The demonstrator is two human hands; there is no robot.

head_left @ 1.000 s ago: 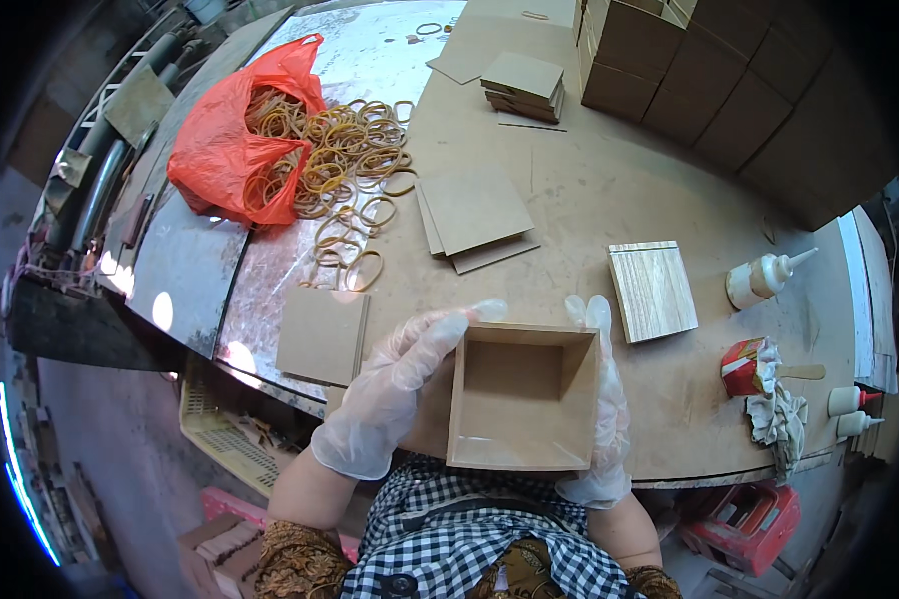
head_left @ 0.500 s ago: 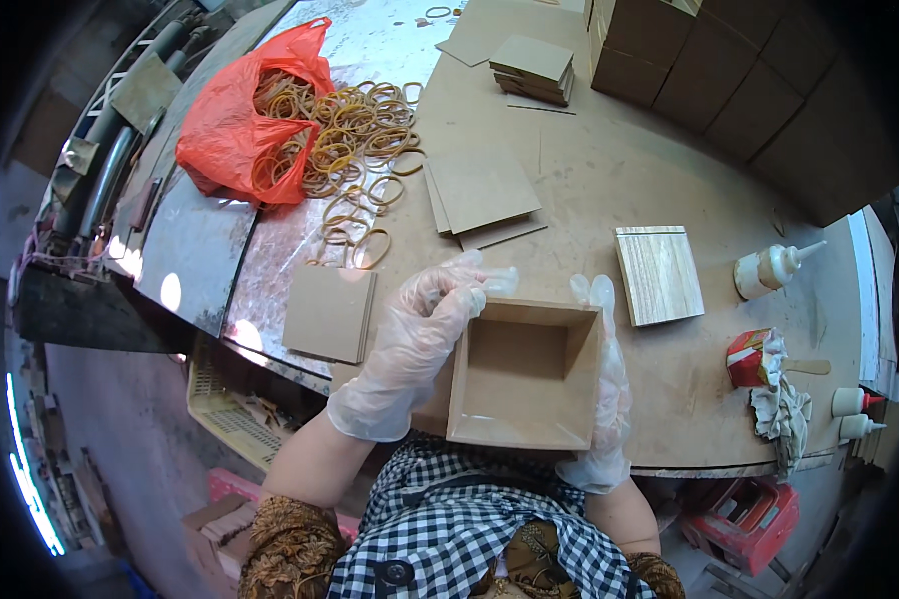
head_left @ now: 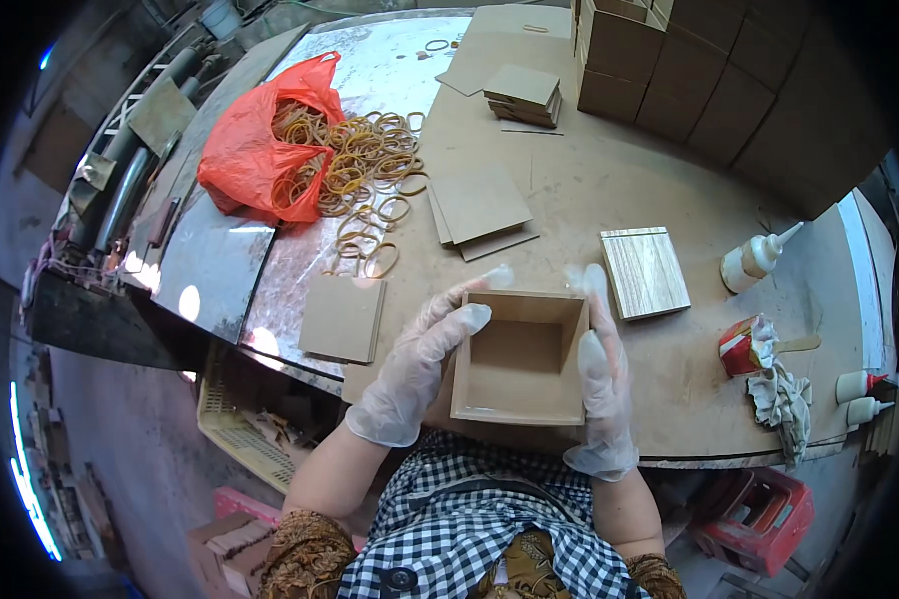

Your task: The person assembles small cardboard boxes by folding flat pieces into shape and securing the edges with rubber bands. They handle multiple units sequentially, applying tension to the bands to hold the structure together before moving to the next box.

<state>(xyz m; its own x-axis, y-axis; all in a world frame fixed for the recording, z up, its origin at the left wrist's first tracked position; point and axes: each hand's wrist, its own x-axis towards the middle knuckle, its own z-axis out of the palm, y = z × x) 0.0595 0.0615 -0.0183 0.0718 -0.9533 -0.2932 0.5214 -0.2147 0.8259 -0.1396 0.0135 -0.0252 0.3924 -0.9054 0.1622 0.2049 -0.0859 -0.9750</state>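
Observation:
An open-topped square box [head_left: 517, 401] of thin brown fibreboard is between my hands at the front edge of the table, its hollow facing up toward me. My left hand [head_left: 412, 369], in a clear plastic glove, holds its left wall, with the thumb along the rim. From the other side my gloved right hand [head_left: 605, 389] presses on the right wall, fingers pointing away from me. Left of the box lies a small stack of square boards [head_left: 340, 317]. Beyond it are overlapping square panels [head_left: 482, 208]. A striped wood-grain square block [head_left: 644, 272] rests to the right.
A red plastic bag [head_left: 255, 165] spills rubber bands [head_left: 375, 160] at the left. Stacked brown boxes [head_left: 709, 90] stand at the back right. Along the right are a glue bottle [head_left: 754, 260], a red tub [head_left: 739, 346], a crumpled rag [head_left: 781, 404] and small bottles [head_left: 859, 409].
The box has shifted slightly and tilted flatter. My left fingers have gone from a pinch at its far left corner to lying along the left wall; my right thumb now shows against the right wall.

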